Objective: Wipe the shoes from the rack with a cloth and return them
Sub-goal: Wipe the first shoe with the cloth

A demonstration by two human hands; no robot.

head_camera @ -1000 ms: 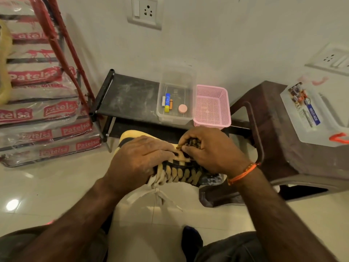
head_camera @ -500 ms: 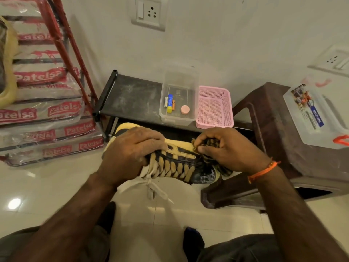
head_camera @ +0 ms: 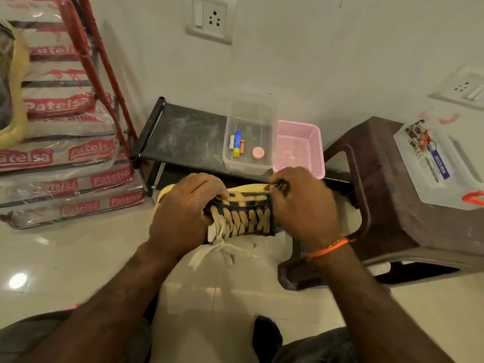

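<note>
Between both hands, laced shoe.

You see: one shoe held, two hands on it – left hand, right hand. One cloth, dark, in right hand. One black rack. One clear tub, one pink basket, one brown stool, one lidded box. Two wall sockets, first, second. One orange wristband.

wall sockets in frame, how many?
2. One socket plate sits on the back wall at top centre, above the rack; a second socket plate is on the right wall, above the lidded box.
</note>
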